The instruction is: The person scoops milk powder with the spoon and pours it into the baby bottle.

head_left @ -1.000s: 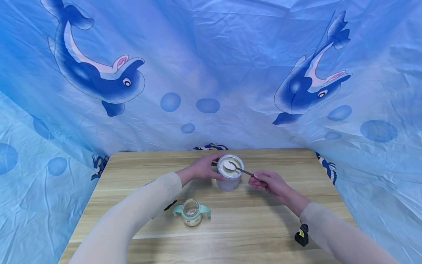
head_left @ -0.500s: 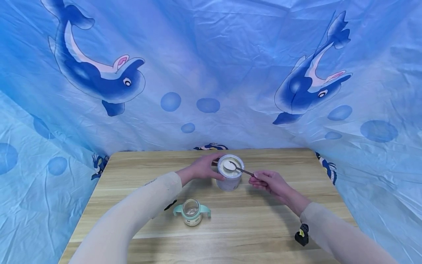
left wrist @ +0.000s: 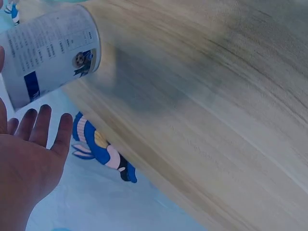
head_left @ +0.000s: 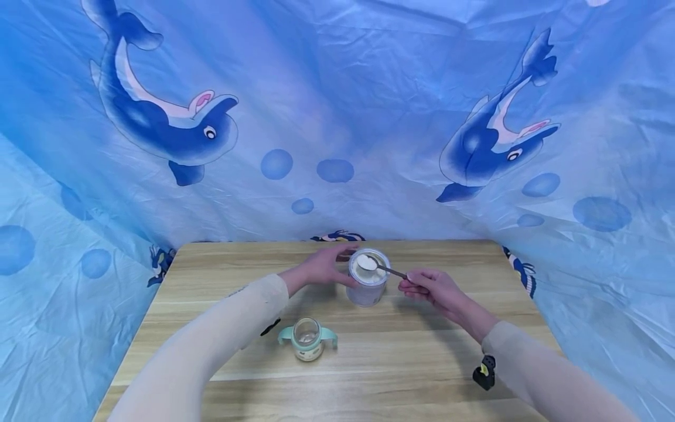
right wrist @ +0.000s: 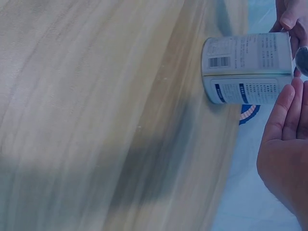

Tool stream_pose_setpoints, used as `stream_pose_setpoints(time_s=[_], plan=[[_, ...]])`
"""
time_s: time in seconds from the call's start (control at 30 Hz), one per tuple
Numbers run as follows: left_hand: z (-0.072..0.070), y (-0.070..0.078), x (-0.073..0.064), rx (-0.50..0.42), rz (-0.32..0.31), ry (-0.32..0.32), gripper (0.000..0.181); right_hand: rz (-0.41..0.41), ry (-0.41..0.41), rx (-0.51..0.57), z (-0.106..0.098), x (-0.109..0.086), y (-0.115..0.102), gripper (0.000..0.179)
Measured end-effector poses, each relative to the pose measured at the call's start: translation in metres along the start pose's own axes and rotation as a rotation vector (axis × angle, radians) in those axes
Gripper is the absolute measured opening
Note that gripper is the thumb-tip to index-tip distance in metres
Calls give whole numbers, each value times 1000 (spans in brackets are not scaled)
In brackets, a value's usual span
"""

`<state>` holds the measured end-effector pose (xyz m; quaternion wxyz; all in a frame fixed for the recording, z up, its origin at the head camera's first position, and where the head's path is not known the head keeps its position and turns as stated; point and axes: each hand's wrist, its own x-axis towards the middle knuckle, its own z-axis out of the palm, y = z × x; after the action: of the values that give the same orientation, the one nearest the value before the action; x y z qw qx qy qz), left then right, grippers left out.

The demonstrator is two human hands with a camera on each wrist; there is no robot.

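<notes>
A white can [head_left: 365, 294] of white powder stands upright near the table's back edge. My left hand [head_left: 323, 266] holds it at the left side near the rim, thumb in front, other fingers behind. In the left wrist view, several fingers of that hand extend straight beside the can [left wrist: 53, 53]. My right hand [head_left: 435, 290] pinches the handle of a dark spoon [head_left: 392, 272] between thumb and fingers. The spoon's bowl, heaped with white powder, hovers over the can's mouth. In the right wrist view, the spoon [right wrist: 302, 60] shows only partly at the frame's edge.
A small clear cup [head_left: 309, 354] with two mint-green handles stands uncovered on the wooden table [head_left: 369, 381], nearer the front and left of the can. A blue dolphin-print sheet [head_left: 337, 117] hangs behind the table and along both sides.
The head view has shifted slightly. The spoon's heaped bowl sits a touch farther back and left over the can's mouth. Both hands keep nearly the same places.
</notes>
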<state>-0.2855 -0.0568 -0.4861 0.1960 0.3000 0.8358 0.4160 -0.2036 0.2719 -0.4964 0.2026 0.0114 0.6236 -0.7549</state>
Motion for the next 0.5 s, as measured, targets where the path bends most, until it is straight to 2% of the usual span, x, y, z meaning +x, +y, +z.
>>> stream_pose_setpoints(time_s=[0.23,0.5], plan=[[-14,7,-15,6,4,12,101,-30,-25,-49,12,-1,-15,17],[-30,16,-45,-6,-12,11,99,-36,-38,-114,24,-3,-29,16]])
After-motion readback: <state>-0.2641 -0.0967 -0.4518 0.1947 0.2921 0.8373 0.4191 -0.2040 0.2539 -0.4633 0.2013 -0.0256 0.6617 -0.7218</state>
